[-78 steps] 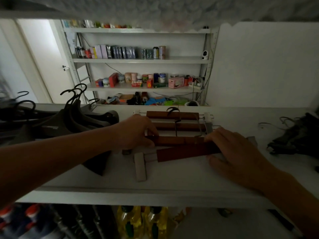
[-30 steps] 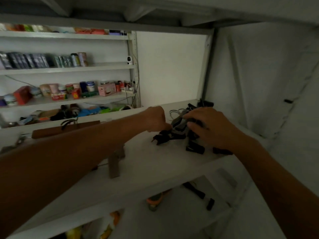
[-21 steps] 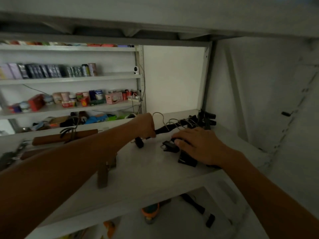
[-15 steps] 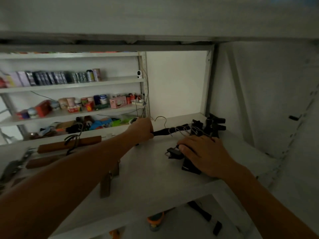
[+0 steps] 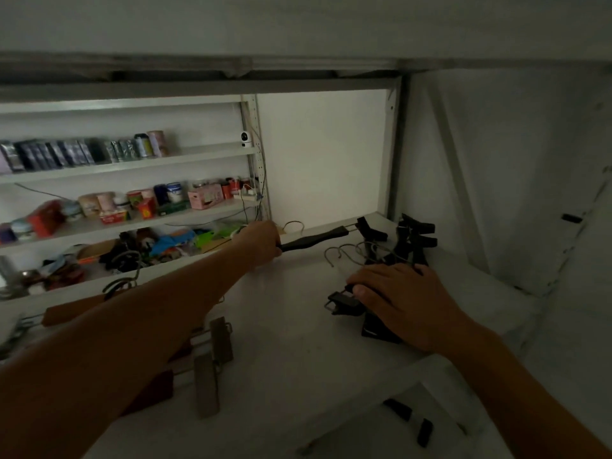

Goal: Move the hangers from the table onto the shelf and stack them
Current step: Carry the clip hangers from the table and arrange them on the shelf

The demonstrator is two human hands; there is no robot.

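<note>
On the white shelf (image 5: 281, 329) lies a tangle of black clip hangers (image 5: 407, 240) with wire hooks at the far right. My left hand (image 5: 261, 241) grips the bar of one black clip hanger (image 5: 314, 240), stretched out along the shelf's back edge. My right hand (image 5: 400, 299) rests flat on other black hangers (image 5: 344, 301) in the pile, fingers spread over them. A stack of brown wooden clip hangers (image 5: 205, 346) lies at the left, partly hidden under my left forearm.
Behind the shelf stands another rack (image 5: 132, 164) with boxes, jars and cans. A wall (image 5: 496, 180) closes the right side and an upper shelf board (image 5: 298, 71) hangs low overhead. Black clips (image 5: 414, 422) lie on the floor below.
I have turned from the wooden hangers to the black pile at the right. My left hand has pulled one black hanger out leftward along the back; my right hand has settled flat on the pile.
</note>
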